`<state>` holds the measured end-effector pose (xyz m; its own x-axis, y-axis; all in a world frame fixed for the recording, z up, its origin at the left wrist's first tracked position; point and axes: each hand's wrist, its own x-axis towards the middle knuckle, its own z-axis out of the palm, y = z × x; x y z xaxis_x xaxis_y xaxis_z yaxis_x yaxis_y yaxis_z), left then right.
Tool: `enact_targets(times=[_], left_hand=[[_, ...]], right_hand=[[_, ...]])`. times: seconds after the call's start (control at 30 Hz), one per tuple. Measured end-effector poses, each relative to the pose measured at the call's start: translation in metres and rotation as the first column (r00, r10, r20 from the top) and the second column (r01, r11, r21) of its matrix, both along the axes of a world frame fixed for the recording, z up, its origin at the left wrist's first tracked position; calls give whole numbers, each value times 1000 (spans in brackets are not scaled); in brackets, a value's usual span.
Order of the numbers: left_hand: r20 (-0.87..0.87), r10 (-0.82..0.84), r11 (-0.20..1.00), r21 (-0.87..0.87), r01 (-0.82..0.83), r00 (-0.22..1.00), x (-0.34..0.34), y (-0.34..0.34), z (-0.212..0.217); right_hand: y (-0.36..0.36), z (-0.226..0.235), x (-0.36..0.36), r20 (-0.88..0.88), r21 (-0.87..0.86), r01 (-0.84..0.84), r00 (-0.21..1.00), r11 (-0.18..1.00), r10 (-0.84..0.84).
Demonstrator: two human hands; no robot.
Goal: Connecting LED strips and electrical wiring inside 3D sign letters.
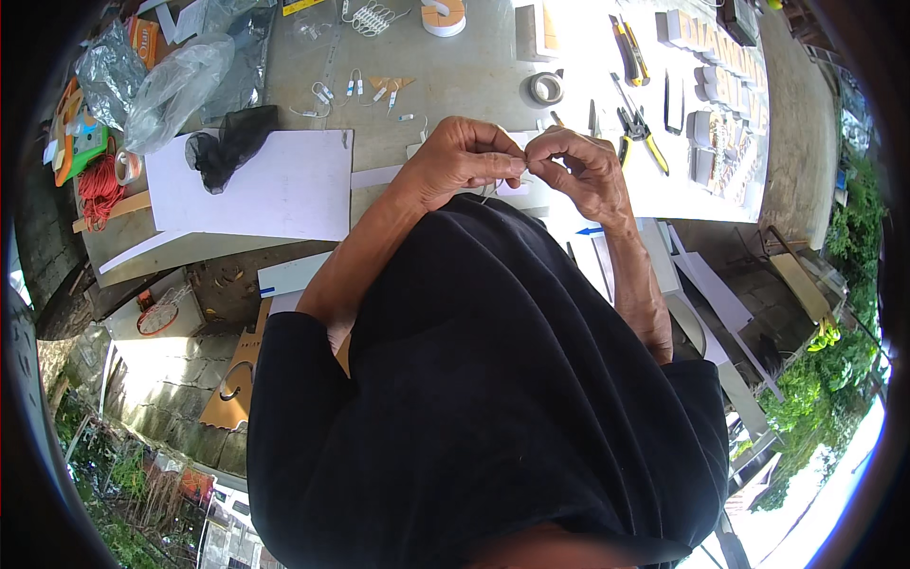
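Both hands meet over the near edge of the table, fingertips almost touching. My left hand is closed in a pinch, and a thin wire shows below its fingers. Opposite it, my right hand pinches at the same spot; its fingers hide most of what lies between them. Beyond my left hand lie small white modules with wire leads. Yellow-and-black wire strippers rest to the right of my right hand, with a roll of grey tape farther back.
A white sheet with black mesh cloth lies at left, near clear plastic bags and red cord. A yellow-and-black cutter knife, raised white letters and a spool sit farther back.
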<state>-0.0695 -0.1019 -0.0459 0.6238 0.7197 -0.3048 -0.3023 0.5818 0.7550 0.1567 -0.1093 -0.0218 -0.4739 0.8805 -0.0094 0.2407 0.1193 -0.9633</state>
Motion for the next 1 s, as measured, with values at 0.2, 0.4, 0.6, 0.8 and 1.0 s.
enact_targets(times=[0.2, 0.4, 0.6, 0.8, 1.0], left_hand=[[-214, 61, 976, 218, -13, 975, -1, 4, 5], [-201, 95, 989, 127, -70, 975, -4, 1, 1], [-147, 92, 995, 46, -86, 985, -4, 1, 0], [-144, 70, 997, 44, -65, 987, -5, 1, -3], [-126, 77, 997, 21, -75, 989, -5, 1, -4]], right_hand=[[-5, -5, -3, -31, -88, 172, 984, 981, -175], [-13, 3, -16, -9, -118, 252, 967, 961, -254], [-16, -2, -17, 60, -42, 255, 966, 966, -253], [-12, -3, -13, 124, 73, 175, 975, 982, -183], [-10, -1, -15, 234, 252, 124, 955, 960, -184]])
